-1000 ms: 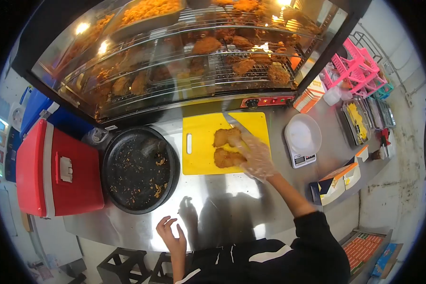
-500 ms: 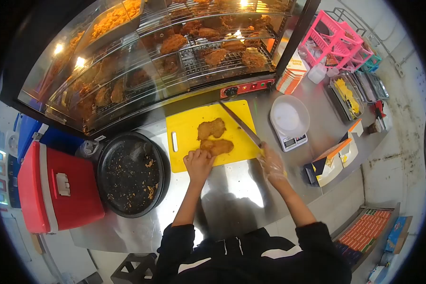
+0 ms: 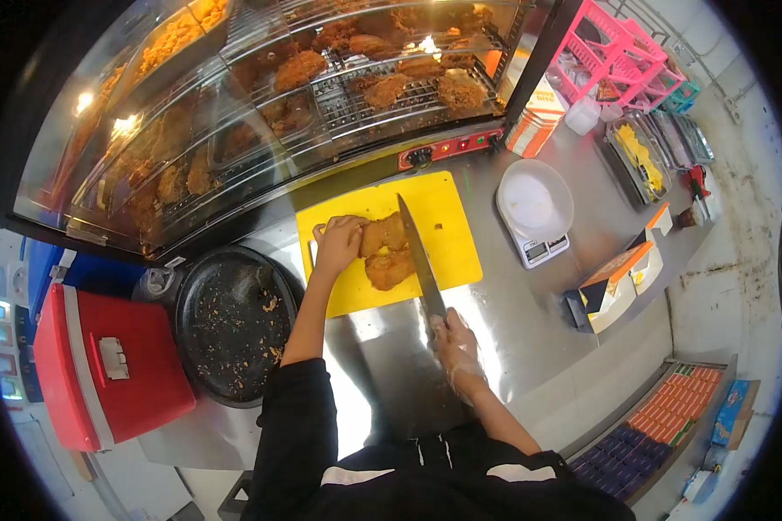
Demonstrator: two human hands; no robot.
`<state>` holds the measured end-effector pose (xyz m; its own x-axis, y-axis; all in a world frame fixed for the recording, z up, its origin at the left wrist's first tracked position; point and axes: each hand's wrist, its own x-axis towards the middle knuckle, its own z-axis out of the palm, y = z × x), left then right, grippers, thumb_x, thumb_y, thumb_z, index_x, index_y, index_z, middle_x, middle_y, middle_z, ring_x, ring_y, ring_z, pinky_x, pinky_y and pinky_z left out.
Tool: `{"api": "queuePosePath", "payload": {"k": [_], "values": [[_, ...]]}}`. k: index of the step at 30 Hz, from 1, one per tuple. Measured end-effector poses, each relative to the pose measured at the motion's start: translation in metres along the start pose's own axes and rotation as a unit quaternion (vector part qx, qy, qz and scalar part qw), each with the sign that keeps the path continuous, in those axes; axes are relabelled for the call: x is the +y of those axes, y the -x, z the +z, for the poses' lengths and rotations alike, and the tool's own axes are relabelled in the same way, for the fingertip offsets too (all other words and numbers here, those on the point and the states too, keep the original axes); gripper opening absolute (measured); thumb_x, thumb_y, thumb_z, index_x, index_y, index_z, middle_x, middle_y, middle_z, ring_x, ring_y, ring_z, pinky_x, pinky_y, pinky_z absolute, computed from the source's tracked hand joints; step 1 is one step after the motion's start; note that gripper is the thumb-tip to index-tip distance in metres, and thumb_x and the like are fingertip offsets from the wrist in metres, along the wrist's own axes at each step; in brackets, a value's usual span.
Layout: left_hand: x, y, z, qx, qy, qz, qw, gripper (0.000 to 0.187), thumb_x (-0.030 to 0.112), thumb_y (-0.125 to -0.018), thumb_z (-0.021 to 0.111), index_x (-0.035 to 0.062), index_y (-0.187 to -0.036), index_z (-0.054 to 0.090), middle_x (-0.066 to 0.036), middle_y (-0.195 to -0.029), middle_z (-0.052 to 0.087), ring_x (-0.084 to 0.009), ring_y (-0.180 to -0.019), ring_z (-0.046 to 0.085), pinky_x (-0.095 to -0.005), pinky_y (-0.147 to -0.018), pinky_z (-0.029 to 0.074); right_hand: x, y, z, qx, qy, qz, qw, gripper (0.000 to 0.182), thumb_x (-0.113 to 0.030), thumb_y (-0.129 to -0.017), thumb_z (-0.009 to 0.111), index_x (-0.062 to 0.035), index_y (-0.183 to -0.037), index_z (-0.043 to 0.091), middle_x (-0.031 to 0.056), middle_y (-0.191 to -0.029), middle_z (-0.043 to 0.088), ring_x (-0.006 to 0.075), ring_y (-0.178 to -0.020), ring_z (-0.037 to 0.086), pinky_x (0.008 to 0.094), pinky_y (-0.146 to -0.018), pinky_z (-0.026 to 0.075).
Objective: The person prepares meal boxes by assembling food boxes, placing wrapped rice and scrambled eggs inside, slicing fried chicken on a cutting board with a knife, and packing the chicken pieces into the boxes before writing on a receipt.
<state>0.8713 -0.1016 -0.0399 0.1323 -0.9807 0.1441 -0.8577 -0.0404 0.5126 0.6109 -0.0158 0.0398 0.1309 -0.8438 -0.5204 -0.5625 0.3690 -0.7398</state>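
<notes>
Right grip (image 3: 450,334) holds knife (image 3: 420,256) beside scale (image 3: 534,208), over chicken (image 3: 384,252).

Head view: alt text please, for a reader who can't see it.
A person's left hand steadies fried chicken pieces on a yellow cutting board while the gloved right hand holds a knife over them. Behind is a glass warmer of fried chicken.
</notes>
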Motion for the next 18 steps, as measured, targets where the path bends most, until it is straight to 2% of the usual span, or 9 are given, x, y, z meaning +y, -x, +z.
{"api": "queuePosePath", "payload": {"k": [1, 6, 8, 10, 11, 13, 15, 17, 18], "values": [[0.001, 0.006, 0.001, 0.002, 0.013, -0.01, 1.0, 0.021, 0.017, -0.083, 0.05, 0.0166, -0.1, 0.062, 0.001, -0.101, 0.062, -0.0204, -0.103, 0.049, -0.0463, -0.087, 0.024, 0.011, -0.013, 0.008, 0.063, 0.158, -0.115, 0.979, 0.023, -0.026, -0.089, 0.047, -0.0028, -0.089, 0.046, 0.0198, -0.08, 0.057, 0.0371, -0.074, 0.056, 0.0431, -0.066, 0.044], [0.004, 0.016, -0.008, 0.002, 0.009, -0.041, 0.999, 0.021, 0.015, -0.083, 0.048, 0.0135, -0.098, 0.062, 0.0, -0.101, 0.062, -0.0214, -0.1, 0.051, -0.0429, -0.086, 0.026, 0.008, -0.04, 0.023, 0.044, 0.198, -0.137, 0.97, 0.02, -0.025, -0.087, 0.047, -0.0049, -0.089, 0.048, 0.0205, -0.085, 0.059, 0.0396, -0.082, 0.055, 0.046, -0.069, 0.042], [0.016, -0.004, -0.017, 0.15, -0.011, 0.06, 0.987, 0.025, 0.018, -0.085, 0.046, 0.0098, -0.104, 0.06, -0.004, -0.108, 0.059, -0.0231, -0.102, 0.051, -0.042, -0.088, 0.029, 0.018, -0.049, 0.032, 0.041, 0.211, -0.119, 0.969, 0.02, -0.026, -0.087, 0.046, -0.0058, -0.089, 0.049, 0.0199, -0.082, 0.059, 0.0393, -0.079, 0.055, 0.0456, -0.069, 0.042], [0.032, -0.042, -0.031, 0.082, 0.016, 0.228, 0.97, 0.037, 0.021, -0.088, 0.042, 0.0083, -0.122, 0.049, -0.01, -0.126, 0.048, -0.0258, -0.119, 0.042, -0.0425, -0.099, 0.027, 0.032, -0.058, 0.039, 0.055, 0.223, -0.149, 0.962, 0.022, -0.028, -0.087, 0.045, -0.0062, -0.089, 0.049, 0.0193, -0.08, 0.059, 0.0391, -0.078, 0.056, 0.0454, -0.067, 0.042], [0.03, -0.06, -0.021, 0.077, 0.024, 0.227, 0.971, 0.037, 0.021, -0.088, 0.042, 0.0083, -0.122, 0.049, -0.01, -0.126, 0.048, -0.0258, -0.119, 0.042, -0.0425, -0.099, 0.027, 0.038, -0.057, 0.04, 0.063, 0.233, -0.182, 0.953, 0.024, -0.03, -0.088, 0.045, -0.0067, -0.089, 0.049, 0.0187, -0.078, 0.06, 0.0388, -0.076, 0.057, 0.0451, -0.066, 0.042], [0.022, -0.088, 0.004, -0.133, 0.03, 0.364, 0.921, 0.048, 0.026, -0.091, 0.034, 0.0123, -0.137, 0.03, -0.01, -0.143, 0.026, -0.0275, -0.133, 0.02, -0.0436, -0.109, 0.013, 0.03, -0.054, 0.037, 0.054, 0.26, -0.167, 0.949, 0.025, -0.032, -0.088, 0.044, -0.0068, -0.09, 0.05, 0.0185, -0.078, 0.06, 0.0386, -0.075, 0.057, 0.0456, -0.065, 0.043], [0.007, -0.091, 0.018, -0.199, 0.038, 0.338, 0.919, 0.051, 0.026, -0.092, 0.033, 0.0125, -0.139, 0.022, -0.008, -0.145, 0.019, -0.0255, -0.135, 0.013, -0.0417, -0.11, 0.01, 0.007, -0.053, 0.03, 0.043, 0.283, -0.157, 0.945, 0.027, -0.033, -0.089, 0.043, -0.0068, -0.091, 0.05, 0.0183, -0.077, 0.06, 0.0385, -0.073, 0.057, 0.0461, -0.064, 0.043], [-0.006, -0.089, 0.027, -0.276, 0.047, 0.311, 0.908, 0.054, 0.027, -0.092, 0.032, 0.0128, -0.142, 0.014, -0.006, -0.148, 0.012, -0.0235, -0.137, 0.006, -0.0399, -0.111, 0.008, -0.025, -0.047, 0.019, -0.071, 0.289, -0.046, 0.954, 0.015, -0.006, -0.083, 0.044, -0.0059, -0.098, 0.049, 0.0208, -0.093, 0.058, 0.0372, -0.087, 0.057, 0.0447, -0.074, 0.046], [-0.01, -0.089, 0.029, -0.267, 0.058, 0.296, 0.915, 0.054, 0.026, -0.093, 0.03, 0.0124, -0.142, 0.013, -0.006, -0.148, 0.011, -0.0231, -0.137, 0.006, -0.0394, -0.111, 0.008, -0.035, -0.045, 0.019, -0.073, 0.286, -0.039, 0.955, 0.015, -0.006, -0.083, 0.044, -0.0059, -0.098, 0.049, 0.0208, -0.093, 0.058, 0.0372, -0.087, 0.057, 0.0447, -0.074, 0.046]]}}
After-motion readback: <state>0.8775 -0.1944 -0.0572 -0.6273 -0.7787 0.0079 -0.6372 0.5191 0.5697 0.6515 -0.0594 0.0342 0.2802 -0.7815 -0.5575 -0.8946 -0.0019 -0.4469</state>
